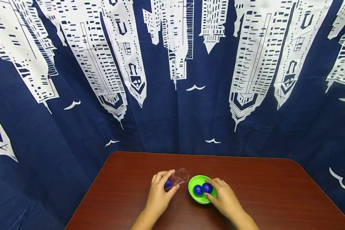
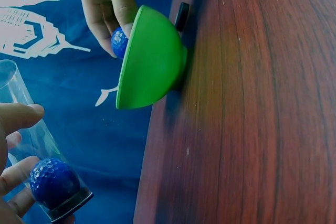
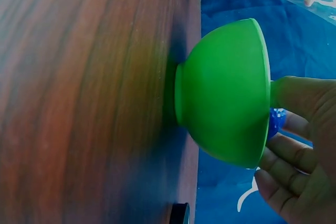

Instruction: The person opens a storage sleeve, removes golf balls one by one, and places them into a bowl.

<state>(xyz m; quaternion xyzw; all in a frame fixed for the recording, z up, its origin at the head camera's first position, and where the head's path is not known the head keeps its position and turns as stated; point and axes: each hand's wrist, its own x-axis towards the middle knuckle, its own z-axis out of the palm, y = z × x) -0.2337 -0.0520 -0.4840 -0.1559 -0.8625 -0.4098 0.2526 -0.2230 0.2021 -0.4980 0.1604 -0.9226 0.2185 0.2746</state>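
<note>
My left hand [image 1: 158, 193] grips a clear cylindrical tube [image 1: 180, 176], tilted with its open end toward the bowl. Inside its dark-based lower end sits a blue dimpled golf ball [image 2: 54, 183]. Just right of the tube a green bowl [image 1: 199, 200] stands on the table. My right hand [image 1: 225, 196] reaches over the bowl's right rim, thumb and fingers pinching a blue golf ball [image 1: 207, 187]. Another blue golf ball [image 1: 198, 190] lies in the bowl beside it. From the right wrist, the bowl's wall hides most of the pinched ball [image 3: 276, 121].
The reddish-brown wooden table [image 1: 253, 179] has rounded far corners. A small black disc-like thing [image 2: 182, 17] is on the table past the bowl in the left wrist view. Behind the table hangs a dark blue cloth [image 1: 161, 127] printed with white buildings and birds.
</note>
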